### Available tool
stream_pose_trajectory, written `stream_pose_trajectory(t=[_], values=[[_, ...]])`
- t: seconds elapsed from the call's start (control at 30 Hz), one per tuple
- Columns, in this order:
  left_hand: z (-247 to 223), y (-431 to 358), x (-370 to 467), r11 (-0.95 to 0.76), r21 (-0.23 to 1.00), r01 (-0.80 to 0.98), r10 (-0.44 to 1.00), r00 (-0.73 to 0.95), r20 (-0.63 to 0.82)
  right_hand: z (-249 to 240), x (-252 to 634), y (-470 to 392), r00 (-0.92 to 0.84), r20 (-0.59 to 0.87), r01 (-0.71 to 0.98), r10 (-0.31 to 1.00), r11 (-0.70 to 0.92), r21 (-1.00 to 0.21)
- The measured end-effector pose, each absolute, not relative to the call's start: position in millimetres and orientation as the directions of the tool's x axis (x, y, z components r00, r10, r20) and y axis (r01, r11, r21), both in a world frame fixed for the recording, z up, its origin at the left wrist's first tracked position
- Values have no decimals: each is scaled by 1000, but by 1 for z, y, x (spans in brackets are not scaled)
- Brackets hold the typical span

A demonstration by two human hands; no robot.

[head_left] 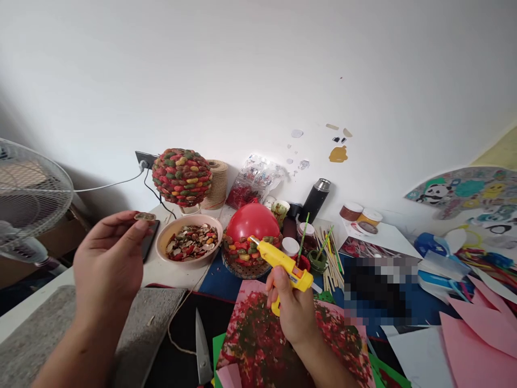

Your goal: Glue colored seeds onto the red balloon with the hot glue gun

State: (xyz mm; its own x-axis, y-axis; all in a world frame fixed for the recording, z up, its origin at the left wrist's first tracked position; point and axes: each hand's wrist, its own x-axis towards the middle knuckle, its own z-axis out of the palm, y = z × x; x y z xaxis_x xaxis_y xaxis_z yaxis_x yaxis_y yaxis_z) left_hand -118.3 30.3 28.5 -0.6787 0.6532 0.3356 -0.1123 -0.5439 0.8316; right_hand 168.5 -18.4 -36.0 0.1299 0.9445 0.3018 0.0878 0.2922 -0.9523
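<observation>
My left hand (111,256) is raised at the left, pinching a peanut shell half (145,216) between thumb and fingertips. A yellow hot glue gun (283,261) is gripped in my right hand (294,307), its nozzle pointing up and left. Behind the nozzle sits a red balloon (252,220), its lower part ringed with painted shells (238,250) in red, green and brown. Between my hands and farther back, a pinkish bowl (161,245) holds many loose painted shells. A ball covered in painted shells (181,178) stands behind the bowl.
A knife (202,345) lies near the front edge. Paint-smeared pink paper (258,334) spreads under my right hand. Farther back are a twine spool (216,186), a black thermos (315,200), paint jars (351,211) and wooden sticks (329,269). A fan (32,194) stands at left.
</observation>
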Motion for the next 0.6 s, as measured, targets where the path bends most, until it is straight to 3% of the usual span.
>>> stream_pose_trajectory(t=[0.07, 0.13, 0.23, 0.33, 0.6], values=[[29, 29, -119, -471, 881, 40, 694, -600, 398, -36, 168, -19, 141, 289, 37, 947, 286, -957], [28, 31, -111, -437, 857, 275, 756, -404, 515, -35, 167, -19, 127, 288, 25, 949, 287, -958], [30, 40, -92, -593, 597, 541, 699, -23, 715, -36, 167, -20, 101, 291, 36, 951, 289, -957], [33, 52, -77, -696, 414, 587, 624, 208, 754, -37, 168, -20, 113, 291, 26, 950, 290, -957], [20, 67, -73, -683, 178, 708, 594, 397, 699, -35, 169, -20, 83, 271, 13, 959, 271, -962]])
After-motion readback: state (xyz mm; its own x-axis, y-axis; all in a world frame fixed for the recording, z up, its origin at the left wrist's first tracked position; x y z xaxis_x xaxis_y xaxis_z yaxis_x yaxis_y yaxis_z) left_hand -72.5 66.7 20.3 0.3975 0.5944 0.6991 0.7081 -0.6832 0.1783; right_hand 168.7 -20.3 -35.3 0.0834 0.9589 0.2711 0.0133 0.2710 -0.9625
